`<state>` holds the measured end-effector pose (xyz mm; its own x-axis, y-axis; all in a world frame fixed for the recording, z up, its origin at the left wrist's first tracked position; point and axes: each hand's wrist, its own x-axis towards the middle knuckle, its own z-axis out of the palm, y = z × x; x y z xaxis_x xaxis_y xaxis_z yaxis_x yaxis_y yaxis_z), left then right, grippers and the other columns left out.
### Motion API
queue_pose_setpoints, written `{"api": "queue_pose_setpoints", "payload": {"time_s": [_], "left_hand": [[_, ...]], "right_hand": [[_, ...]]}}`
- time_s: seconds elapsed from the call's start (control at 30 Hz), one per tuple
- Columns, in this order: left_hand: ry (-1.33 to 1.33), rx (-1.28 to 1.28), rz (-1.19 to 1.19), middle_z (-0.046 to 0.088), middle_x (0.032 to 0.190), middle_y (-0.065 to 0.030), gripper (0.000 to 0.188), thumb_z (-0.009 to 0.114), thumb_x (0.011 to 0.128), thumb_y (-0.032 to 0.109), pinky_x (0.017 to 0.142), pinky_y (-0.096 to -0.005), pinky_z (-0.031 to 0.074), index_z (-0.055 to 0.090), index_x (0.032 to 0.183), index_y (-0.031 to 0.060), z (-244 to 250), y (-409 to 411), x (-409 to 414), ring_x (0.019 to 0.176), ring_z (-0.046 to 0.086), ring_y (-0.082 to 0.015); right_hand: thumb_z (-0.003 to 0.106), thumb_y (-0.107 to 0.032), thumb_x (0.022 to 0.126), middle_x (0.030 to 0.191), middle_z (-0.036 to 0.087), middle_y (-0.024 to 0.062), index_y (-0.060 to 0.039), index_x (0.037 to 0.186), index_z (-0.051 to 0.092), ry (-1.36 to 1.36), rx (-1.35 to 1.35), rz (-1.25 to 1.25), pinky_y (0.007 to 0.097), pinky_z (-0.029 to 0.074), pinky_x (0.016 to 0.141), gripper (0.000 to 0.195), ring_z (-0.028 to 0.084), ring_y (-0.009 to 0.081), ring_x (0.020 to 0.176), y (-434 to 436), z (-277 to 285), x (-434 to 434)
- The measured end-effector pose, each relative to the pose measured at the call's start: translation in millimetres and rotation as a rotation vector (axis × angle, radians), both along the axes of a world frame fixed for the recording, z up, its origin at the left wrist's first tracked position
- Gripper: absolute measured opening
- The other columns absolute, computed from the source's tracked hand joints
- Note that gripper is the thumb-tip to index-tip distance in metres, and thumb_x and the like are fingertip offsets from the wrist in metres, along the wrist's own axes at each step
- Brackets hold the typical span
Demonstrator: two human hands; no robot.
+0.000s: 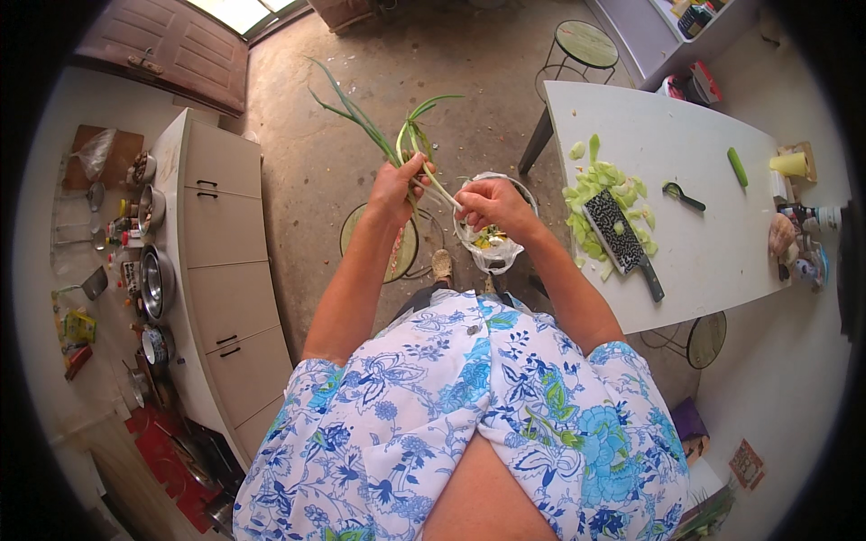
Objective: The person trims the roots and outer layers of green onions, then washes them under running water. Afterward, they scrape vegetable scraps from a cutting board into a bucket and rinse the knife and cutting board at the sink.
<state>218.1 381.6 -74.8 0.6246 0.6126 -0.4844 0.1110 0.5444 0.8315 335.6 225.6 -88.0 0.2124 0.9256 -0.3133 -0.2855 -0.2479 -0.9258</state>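
Note:
Green onions [382, 138] with long leaves are held in my left hand [399, 186], their green tops pointing away from me. One pale stalk slants from that grip to my right hand [497, 206], whose fingertips pinch its white root end. Beneath my right hand stands a bin [528, 189] lined with a clear plastic bag [497, 262], with vegetable scraps [488, 238] inside. My right hand hides part of the bin.
On the white table [703, 149] at right are pale green slices [595, 186], a cleaver [622, 237], a peeler [685, 196] and a green vegetable piece [737, 167]. Stools [587, 44] stand around. A counter with cabinets [226, 230] and metal bowls [155, 280] runs along the left.

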Motion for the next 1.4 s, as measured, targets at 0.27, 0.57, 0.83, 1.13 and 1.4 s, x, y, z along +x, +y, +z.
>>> {"api": "queue_pose_setpoints", "payload": {"time_s": [0.27,0.57,0.83,1.13,1.4], "left_hand": [[0.002,0.015,-0.037,0.059,0.071,-0.0012,0.01,0.057,0.084,0.018,0.044,-0.0175,0.034,0.055,0.083,0.0085,7,-2,0,0.055,0.049,-0.0052],[-0.001,0.012,-0.048,0.059,0.071,0.0,0.01,0.057,0.084,0.019,0.045,-0.0169,0.035,0.054,0.082,0.0095,3,0,-3,0.056,0.049,-0.0044],[-0.049,-0.014,-0.076,0.058,0.072,0.0004,0.01,0.056,0.085,0.019,0.045,-0.0163,0.035,0.054,0.083,0.0097,3,2,-2,0.057,0.049,-0.0042],[-0.209,-0.133,-0.103,0.058,0.077,-0.0006,0.013,0.056,0.086,0.022,0.047,-0.0159,0.037,0.053,0.09,0.0096,1,7,-5,0.061,0.05,-0.0053],[-0.093,-0.065,-0.076,0.06,0.075,-0.0016,0.013,0.055,0.086,0.021,0.047,-0.0167,0.037,0.054,0.09,0.0091,0,9,-2,0.059,0.051,-0.0059]], "right_hand": [[0.053,-0.018,0.083,0.073,0.062,0.0029,-0.0025,0.085,0.06,-0.087,0.039,0.098,0.0188,0.047,0.054,0.017,0.055,0.0054,0.058,5,-7,0],[0.051,-0.017,0.084,0.072,0.062,0.0027,-0.0017,0.085,0.059,-0.028,0.02,0.107,0.0187,0.048,0.054,0.017,0.055,0.005,0.058,5,-4,0],[0.05,-0.018,0.085,0.073,0.062,0.0025,-0.0024,0.085,0.059,0.034,0.023,0.113,0.0185,0.048,0.055,0.017,0.055,0.0046,0.058,5,-4,2],[0.051,-0.017,0.086,0.073,0.059,0.0008,-0.004,0.086,0.058,0.385,-0.037,0.146,0.0172,0.047,0.054,0.014,0.055,0.0043,0.058,5,-12,3],[0.053,-0.018,0.079,0.074,0.06,0.0028,-0.0014,0.09,0.059,-0.15,0.014,0.064,0.0222,0.048,0.054,0.021,0.054,0.0078,0.061,-2,-28,16]]}}
